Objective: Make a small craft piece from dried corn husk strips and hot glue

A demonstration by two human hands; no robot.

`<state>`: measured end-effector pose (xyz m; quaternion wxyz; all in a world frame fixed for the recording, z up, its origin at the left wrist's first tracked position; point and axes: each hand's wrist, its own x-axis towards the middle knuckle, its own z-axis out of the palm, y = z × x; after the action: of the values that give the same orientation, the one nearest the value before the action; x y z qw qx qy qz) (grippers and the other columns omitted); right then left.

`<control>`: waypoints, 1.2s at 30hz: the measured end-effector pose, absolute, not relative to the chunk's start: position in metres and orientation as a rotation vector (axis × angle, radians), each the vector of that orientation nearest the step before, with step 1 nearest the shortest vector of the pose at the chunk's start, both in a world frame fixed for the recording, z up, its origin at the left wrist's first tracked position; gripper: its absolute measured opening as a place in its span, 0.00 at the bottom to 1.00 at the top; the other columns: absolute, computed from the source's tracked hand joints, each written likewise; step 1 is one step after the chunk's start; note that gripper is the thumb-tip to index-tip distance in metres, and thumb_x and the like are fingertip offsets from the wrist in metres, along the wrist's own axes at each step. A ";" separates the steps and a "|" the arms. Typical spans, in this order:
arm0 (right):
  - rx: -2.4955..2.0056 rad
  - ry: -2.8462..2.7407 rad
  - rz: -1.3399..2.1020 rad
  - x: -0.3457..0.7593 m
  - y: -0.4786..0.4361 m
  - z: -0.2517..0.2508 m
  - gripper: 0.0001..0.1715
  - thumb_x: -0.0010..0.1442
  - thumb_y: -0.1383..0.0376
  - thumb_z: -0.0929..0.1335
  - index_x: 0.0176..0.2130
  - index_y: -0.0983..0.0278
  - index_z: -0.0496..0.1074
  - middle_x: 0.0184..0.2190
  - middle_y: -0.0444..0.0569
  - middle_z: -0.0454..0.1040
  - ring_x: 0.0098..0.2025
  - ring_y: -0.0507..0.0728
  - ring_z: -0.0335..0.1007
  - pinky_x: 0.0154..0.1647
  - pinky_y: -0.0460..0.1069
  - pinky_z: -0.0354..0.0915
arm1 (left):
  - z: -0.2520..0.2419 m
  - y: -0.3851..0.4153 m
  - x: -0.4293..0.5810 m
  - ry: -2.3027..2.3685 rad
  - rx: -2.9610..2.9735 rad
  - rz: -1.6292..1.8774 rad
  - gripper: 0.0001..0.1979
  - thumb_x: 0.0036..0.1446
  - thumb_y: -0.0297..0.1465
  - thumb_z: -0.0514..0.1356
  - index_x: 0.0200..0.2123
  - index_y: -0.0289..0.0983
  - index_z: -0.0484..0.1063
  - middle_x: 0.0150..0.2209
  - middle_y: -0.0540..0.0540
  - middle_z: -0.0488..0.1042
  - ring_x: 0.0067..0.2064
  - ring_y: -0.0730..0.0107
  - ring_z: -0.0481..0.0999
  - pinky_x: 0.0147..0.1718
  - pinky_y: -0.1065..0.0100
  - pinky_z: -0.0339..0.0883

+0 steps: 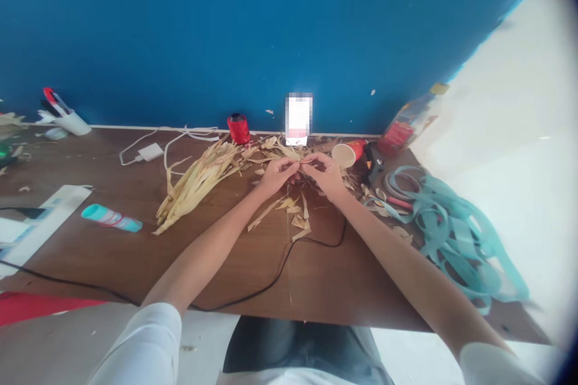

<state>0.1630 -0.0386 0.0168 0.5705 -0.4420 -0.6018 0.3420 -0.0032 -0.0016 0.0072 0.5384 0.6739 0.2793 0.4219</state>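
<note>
My left hand (pixel 279 173) and my right hand (pixel 327 173) meet over the far middle of the brown table (pixel 135 252). Both pinch a small piece of dried corn husk (pixel 303 163) between their fingertips. A long bundle of pale husk strips (pixel 197 185) lies just left of my left hand. Cut husk scraps (pixel 295 213) are scattered below both hands.
A red spool (pixel 238 128), a paper cup on its side (pixel 345 154) and a black glue gun (pixel 373 163) sit near the blue wall. Teal ribbon loops (pixel 456 237) pile at right. A teal tube (pixel 111 218), white charger (pixel 150 151) and black cable (pixel 253 295) lie on the table.
</note>
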 end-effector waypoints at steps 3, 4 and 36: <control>-1.038 -1.424 0.798 0.164 -0.038 0.017 0.15 0.50 0.56 0.73 0.35 0.62 0.74 0.31 0.45 0.74 0.28 0.51 0.67 0.28 0.46 0.63 | 0.007 -0.001 -0.003 0.666 1.597 1.019 0.17 0.55 0.43 0.60 0.34 0.33 0.74 0.25 0.47 0.74 0.22 0.76 0.69 0.22 0.73 0.64; -1.045 -1.431 0.795 0.165 -0.038 0.017 0.15 0.50 0.56 0.73 0.35 0.62 0.74 0.31 0.45 0.74 0.28 0.51 0.67 0.28 0.46 0.63 | 0.006 -0.001 -0.003 0.665 1.591 1.022 0.17 0.55 0.43 0.61 0.34 0.33 0.75 0.26 0.47 0.75 0.23 0.76 0.69 0.22 0.73 0.64; -1.160 -1.404 0.840 0.167 -0.035 0.023 0.15 0.50 0.55 0.73 0.31 0.64 0.73 0.29 0.46 0.75 0.31 0.54 0.70 0.35 0.50 0.67 | 0.002 0.003 -0.003 0.572 1.401 1.011 0.14 0.48 0.37 0.66 0.34 0.34 0.70 0.29 0.48 0.74 0.30 0.75 0.72 0.32 0.70 0.65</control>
<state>0.1671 -0.0350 0.0228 0.5381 -0.4875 -0.5900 0.3531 -0.0026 0.0032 0.0024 0.6136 0.6078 0.2482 0.4386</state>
